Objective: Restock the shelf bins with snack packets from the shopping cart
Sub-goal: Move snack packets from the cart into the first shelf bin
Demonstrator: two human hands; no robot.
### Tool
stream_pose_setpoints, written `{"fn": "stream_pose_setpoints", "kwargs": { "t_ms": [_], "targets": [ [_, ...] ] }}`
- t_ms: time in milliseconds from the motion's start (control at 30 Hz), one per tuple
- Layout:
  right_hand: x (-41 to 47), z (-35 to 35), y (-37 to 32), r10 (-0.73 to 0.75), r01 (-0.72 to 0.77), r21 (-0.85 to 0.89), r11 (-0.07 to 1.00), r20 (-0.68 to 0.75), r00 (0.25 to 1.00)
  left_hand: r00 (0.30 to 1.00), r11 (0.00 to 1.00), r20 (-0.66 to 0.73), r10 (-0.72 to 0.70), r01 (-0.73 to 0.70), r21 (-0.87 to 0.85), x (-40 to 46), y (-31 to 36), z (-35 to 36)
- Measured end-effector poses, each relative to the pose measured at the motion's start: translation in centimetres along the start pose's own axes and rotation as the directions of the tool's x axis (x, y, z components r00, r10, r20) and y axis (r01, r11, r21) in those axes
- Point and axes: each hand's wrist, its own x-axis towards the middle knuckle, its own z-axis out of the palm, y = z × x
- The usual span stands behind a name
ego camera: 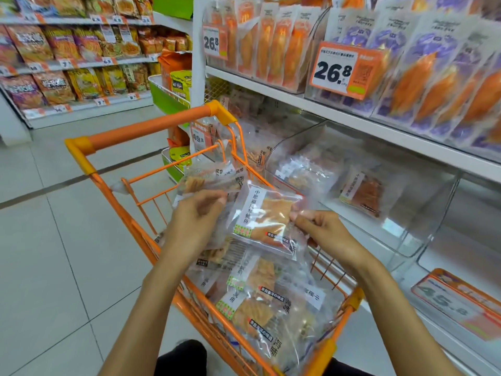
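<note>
An orange shopping cart (141, 128) stands in front of me, its basket filled with several clear snack packets (260, 302). Above the basket, my left hand (195, 221) grips a stack of packets (208, 177) by their lower edge. My right hand (317, 226) pinches the right edge of one clear packet with a white label and orange contents (267, 215), held flat between both hands. To the right, a clear shelf bin (406, 240) holds a few similar packets (363, 191).
The upper right shelf (352, 118) carries orange and purple packets behind 26.8 price tags (333, 70). A 45.8 price tag (455, 302) sits low on the right. Snack shelves (67, 61) line the far left across a tiled floor (54, 253).
</note>
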Motion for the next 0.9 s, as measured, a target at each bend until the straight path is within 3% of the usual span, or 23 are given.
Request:
{"fn": "stream_pose_setpoints", "kwargs": {
  "t_ms": [100,200,267,433,533,633,700,767,833,900],
  "targets": [
    [0.1,0.7,-0.4,0.032,-0.033,0.102,0.994,0.009,0.999,0.974,0.971,0.138,-0.182,0.200,-0.128,0.2,0.8,0.9],
    [0.5,0.9,-0.7,0.011,-0.011,0.158,0.987,0.001,1.000,0.957,0.915,0.061,-0.282,0.288,-0.284,0.7,1.3,1.2],
    [0.6,0.8,-1.1,-0.022,0.018,0.133,0.991,0.029,0.999,0.956,0.905,0.022,-0.294,0.285,-0.317,1.0,1.5,0.8],
    [0.6,0.8,-2.6,-0.094,0.081,0.225,0.971,0.050,0.994,0.910,0.925,0.268,-0.318,0.360,-0.125,0.5,1.9,-0.2],
    [1.0,1.8,-3.5,-0.100,0.092,0.235,0.968,0.022,0.995,0.895,0.895,0.340,-0.289,0.378,-0.235,0.3,2.2,-0.9],
    [1.4,3.1,-3.3,0.015,-0.016,0.187,0.982,0.004,1.000,0.927,0.830,0.251,-0.278,0.364,-0.424,0.5,1.9,-1.9],
    [1.3,3.8,-2.7,0.065,-0.071,0.051,0.996,0.107,0.992,0.947,0.829,0.110,-0.302,0.318,-0.461,0.7,1.2,-2.6],
    [1.0,4.2,-1.5,0.087,-0.008,-0.241,0.970,0.319,0.944,0.946,0.839,0.014,-0.325,0.295,-0.457,0.8,0.6,-2.8],
    [0.1,4.8,-0.6,0.172,0.103,-0.484,0.869,0.492,0.853,0.943,0.834,-0.027,-0.331,0.279,-0.476,0.9,0.4,-2.7],
    [-0.6,5.0,0.0,0.234,0.201,-0.641,0.741,0.526,0.818,0.943,0.823,-0.042,-0.330,0.266,-0.502,0.9,0.4,-2.5]
  ]
}}
